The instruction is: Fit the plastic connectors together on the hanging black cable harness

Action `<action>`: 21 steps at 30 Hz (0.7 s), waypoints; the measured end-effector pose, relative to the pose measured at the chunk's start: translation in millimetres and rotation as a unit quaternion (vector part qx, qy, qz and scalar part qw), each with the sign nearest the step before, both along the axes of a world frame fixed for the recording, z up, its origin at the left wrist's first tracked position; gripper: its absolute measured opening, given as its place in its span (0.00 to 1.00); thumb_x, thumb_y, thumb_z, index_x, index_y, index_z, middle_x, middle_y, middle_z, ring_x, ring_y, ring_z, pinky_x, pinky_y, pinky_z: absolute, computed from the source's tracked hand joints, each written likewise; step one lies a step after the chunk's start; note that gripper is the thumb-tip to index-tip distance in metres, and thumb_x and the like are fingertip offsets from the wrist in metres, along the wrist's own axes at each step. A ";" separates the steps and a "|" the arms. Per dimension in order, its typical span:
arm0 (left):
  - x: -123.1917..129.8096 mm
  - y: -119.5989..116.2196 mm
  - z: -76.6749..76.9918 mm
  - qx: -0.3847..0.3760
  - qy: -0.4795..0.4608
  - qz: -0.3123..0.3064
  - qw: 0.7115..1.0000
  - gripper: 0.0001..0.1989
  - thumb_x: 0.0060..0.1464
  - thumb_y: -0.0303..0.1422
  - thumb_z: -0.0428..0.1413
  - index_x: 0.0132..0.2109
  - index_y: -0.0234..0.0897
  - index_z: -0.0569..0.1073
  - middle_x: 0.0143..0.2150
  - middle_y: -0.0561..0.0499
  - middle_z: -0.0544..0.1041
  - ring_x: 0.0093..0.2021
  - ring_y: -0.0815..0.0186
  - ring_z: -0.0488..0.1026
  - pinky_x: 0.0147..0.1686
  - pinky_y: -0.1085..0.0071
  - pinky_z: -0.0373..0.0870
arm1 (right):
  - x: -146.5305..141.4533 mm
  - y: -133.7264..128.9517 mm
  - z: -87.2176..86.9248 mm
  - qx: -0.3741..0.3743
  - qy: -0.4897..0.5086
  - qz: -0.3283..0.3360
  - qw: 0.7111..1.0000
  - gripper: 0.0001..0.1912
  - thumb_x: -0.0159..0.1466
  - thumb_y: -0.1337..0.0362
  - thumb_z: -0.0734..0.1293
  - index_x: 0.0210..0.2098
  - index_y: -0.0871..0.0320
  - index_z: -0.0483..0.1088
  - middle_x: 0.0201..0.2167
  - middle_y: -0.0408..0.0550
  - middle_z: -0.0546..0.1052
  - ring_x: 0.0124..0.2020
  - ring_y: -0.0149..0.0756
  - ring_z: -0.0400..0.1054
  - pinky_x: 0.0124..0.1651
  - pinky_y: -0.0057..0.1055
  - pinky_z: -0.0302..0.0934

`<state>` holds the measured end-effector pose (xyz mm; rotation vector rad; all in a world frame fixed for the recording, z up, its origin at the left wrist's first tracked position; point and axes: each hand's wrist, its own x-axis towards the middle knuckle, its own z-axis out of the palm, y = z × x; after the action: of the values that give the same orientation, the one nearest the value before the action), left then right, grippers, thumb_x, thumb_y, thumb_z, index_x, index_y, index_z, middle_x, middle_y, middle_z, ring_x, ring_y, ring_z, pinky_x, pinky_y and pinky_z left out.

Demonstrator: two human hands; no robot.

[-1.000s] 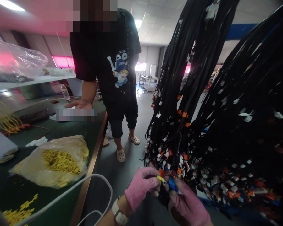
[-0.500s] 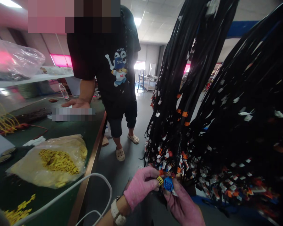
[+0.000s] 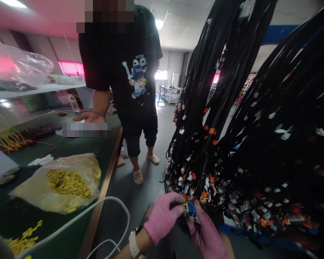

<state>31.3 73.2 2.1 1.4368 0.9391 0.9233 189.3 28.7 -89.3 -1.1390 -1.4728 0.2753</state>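
Note:
In a pink glove, my left hand [image 3: 166, 215] pinches a small yellow connector insert [image 3: 186, 207] between thumb and fingers. The insert sits against the face of a blue connector housing [image 3: 190, 208], partly overlapping it. My right hand [image 3: 206, 228], gloved in pink too, grips the blue housing from below and the right. Wires run behind the housing toward the hanging black wire harnesses [image 3: 202, 104]. How deep the insert sits in the housing I cannot tell.
On the green table [image 3: 67, 233] at left lie a bag of yellow inserts [image 3: 70, 183] and a loose pile of them [image 3: 23, 242]. A white cable [image 3: 78, 217] loops over the table's edge. A person [image 3: 124, 72] stands ahead. More harnesses [image 3: 286, 126] hang at right.
My left hand has moved slightly right, bringing the yellow insert from beside the blue housing onto its face. My right hand keeps its grip on the housing.

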 end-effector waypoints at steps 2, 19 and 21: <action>-0.7 1.1 1.2 -0.034 -0.023 -0.012 0.999 0.06 0.42 0.25 0.55 0.30 0.32 0.77 0.26 0.53 0.73 0.29 0.69 0.67 0.30 0.75 0.65 | 0.3 -0.1 0.1 0.008 -0.020 0.010 1.000 0.25 0.60 0.71 0.64 0.56 0.48 0.65 0.48 0.47 0.77 0.45 0.42 0.74 0.47 0.33 0.70; 1.8 -2.5 -3.6 0.050 0.039 0.044 0.997 0.07 0.43 0.23 0.54 0.27 0.35 0.76 0.29 0.52 0.74 0.33 0.67 0.70 0.36 0.73 0.66 | -9.9 -2.5 7.4 -0.156 0.148 0.025 0.976 0.21 0.54 0.66 0.72 0.48 0.51 0.73 0.48 0.46 0.77 0.51 0.47 0.68 0.58 0.43 0.60; 0.8 -2.6 -2.4 0.082 0.050 0.043 0.994 0.07 0.43 0.22 0.54 0.27 0.35 0.76 0.30 0.52 0.74 0.34 0.67 0.70 0.38 0.73 0.65 | -10.2 -2.2 10.6 -0.172 0.167 0.017 0.971 0.19 0.51 0.65 0.73 0.44 0.50 0.76 0.46 0.44 0.78 0.51 0.47 0.69 0.58 0.40 0.61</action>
<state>32.1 70.5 -0.3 1.6038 1.0247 1.0205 179.1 26.5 -78.7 -1.2698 -1.1722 0.7323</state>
